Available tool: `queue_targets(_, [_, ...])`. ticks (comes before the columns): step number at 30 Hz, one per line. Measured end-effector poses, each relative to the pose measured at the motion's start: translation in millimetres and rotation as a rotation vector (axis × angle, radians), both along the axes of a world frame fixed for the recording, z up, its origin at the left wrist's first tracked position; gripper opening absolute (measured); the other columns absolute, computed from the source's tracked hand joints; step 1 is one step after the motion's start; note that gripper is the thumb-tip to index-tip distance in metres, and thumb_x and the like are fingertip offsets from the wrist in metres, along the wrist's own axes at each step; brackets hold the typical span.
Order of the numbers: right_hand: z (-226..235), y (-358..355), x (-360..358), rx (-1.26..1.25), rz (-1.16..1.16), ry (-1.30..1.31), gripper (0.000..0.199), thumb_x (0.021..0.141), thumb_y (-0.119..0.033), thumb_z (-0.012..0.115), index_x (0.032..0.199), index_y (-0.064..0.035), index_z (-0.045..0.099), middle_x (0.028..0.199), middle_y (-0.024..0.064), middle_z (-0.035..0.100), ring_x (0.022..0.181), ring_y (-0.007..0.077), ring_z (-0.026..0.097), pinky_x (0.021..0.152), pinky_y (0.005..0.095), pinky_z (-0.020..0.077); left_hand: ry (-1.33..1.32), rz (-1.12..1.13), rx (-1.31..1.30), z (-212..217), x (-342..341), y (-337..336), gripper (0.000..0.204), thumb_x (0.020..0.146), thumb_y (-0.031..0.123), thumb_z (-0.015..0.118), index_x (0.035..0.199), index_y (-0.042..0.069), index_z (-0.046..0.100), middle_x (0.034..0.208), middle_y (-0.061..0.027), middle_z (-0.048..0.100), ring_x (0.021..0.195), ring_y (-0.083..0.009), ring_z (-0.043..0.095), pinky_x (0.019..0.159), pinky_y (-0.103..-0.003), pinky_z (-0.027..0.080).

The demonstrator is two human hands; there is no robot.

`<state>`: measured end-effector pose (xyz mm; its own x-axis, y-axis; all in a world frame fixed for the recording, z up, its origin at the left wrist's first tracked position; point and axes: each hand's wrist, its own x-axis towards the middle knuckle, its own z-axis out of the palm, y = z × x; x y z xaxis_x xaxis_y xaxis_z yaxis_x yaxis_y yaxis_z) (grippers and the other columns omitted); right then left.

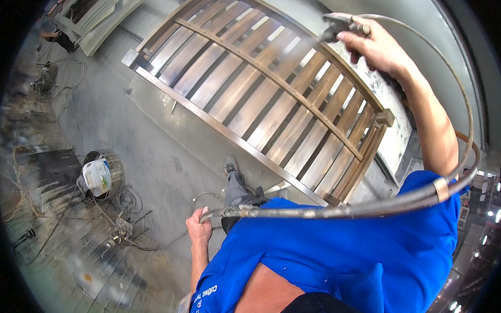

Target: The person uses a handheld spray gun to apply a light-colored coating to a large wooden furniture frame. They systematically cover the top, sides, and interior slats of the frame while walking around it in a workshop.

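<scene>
- The slatted wooden frame (267, 72) lies at twelve o'clock, in front of you, its long near edge slanting from ten down toward five.
- Your right hand (371, 46), between one and two o'clock, has its grip wrapped around the spray gun (338, 22), over the frame's far edge. A pale blur below the nozzle looks like mist, though the fisheye smear makes that uncertain.
- Your left hand (199, 226), at seven o'clock, has its grip closed on the hose (314, 213), which crosses your front and loops up past your right arm to the gun.
- If your left hand lets the hose sag, it could drag on the frame's near corner and mark the finish.
- Lingering over one slat could cause runs; tilting the gun away could leave the slat sides thin.
- Loose cords (127, 229) on the floor at eight o'clock could snag your foot if you step back that way.
- Writing: your blue shirt (347, 242) carries pale lettering near half past six; the white container (97, 177) near nine has a coloured label, too small to read.
</scene>
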<state>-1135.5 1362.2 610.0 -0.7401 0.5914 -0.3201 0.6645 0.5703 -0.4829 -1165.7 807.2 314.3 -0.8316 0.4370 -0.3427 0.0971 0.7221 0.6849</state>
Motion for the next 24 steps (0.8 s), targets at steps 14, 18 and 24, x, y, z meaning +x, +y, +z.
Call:
queue_targets(14, [-4, 42, 70, 0.165, -0.094, 0.173, 0.058, 0.088, -0.022, 0.064, 0.145, -0.0131, 0.057, 0.104, 0.0101, 0.074, 0.068, 0.0188, 0.066, 0.056, 0.0348, 0.0555, 0.197, -0.059, -0.093, 28, 111, -18, 0.008, 0.090, 0.008, 0.069, 0.092, 0.003, 0.074, 0.070, -0.0220, 0.065, 0.062, -0.0350, 0.068, 0.061, -0.039, 0.052])
queue_targets(18, [13, 12, 128, 0.006, 0.142, 0.228, 0.058, 0.088, -0.025, 0.066, 0.143, -0.0103, 0.059, 0.111, 0.0112, 0.074, 0.070, 0.0202, 0.067, 0.063, 0.0348, 0.0579, 0.138, 0.029, -0.113, 44, 174, -39, 0.009, 0.090, 0.010, 0.070, 0.093, 0.003, 0.075, 0.068, -0.0214, 0.065, 0.062, -0.0328, 0.069, 0.061, -0.038, 0.052])
queue_targets(24, [-11, -43, 179, -0.322, 0.253, 0.257, 0.038, 0.099, -0.035, 0.066, 0.124, -0.0073, 0.064, 0.077, 0.0005, 0.068, 0.064, 0.0074, 0.064, 0.044, 0.0227, 0.0445, 0.095, 0.035, -0.074, 56, 236, -31, 0.018, 0.095, 0.019, 0.069, 0.094, 0.002, 0.076, 0.067, -0.0226, 0.064, 0.061, -0.0330, 0.068, 0.061, -0.039, 0.051])
